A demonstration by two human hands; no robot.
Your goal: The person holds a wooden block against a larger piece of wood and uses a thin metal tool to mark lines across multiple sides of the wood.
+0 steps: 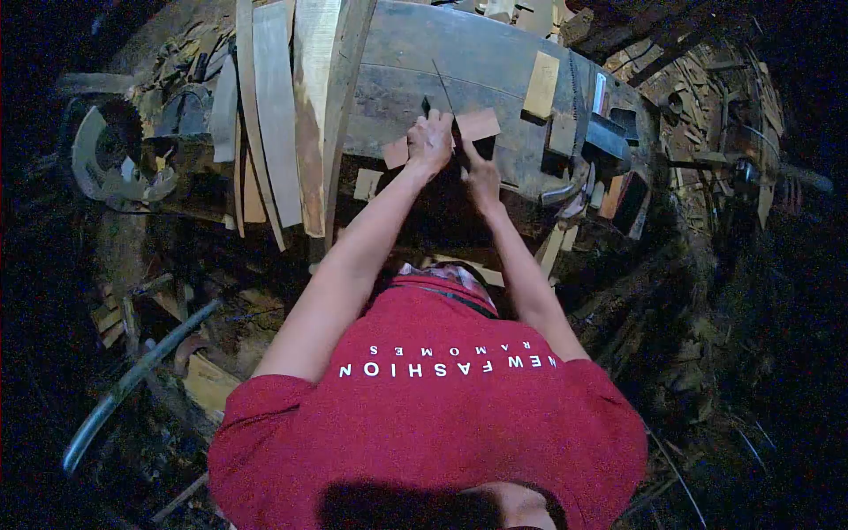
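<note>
My left hand (430,141) presses down on a flat reddish wooden piece (479,124) near the front edge of the workbench (415,44). To its right, my right hand (480,177) is closed, with a thin dark blade (442,81) rising between the two hands across the wood. The blade looks like a saw, and its handle is hidden in my right hand. A small dark pointed object (426,107) shows just beyond my left fingers.
Long boards (276,106) lean across the bench's left side. A light wooden block (541,86), a blue-grey metal tool (608,137) and other pieces lie to the right. A curved metal pipe (132,380) stands at the lower left. Wood scraps cover the floor.
</note>
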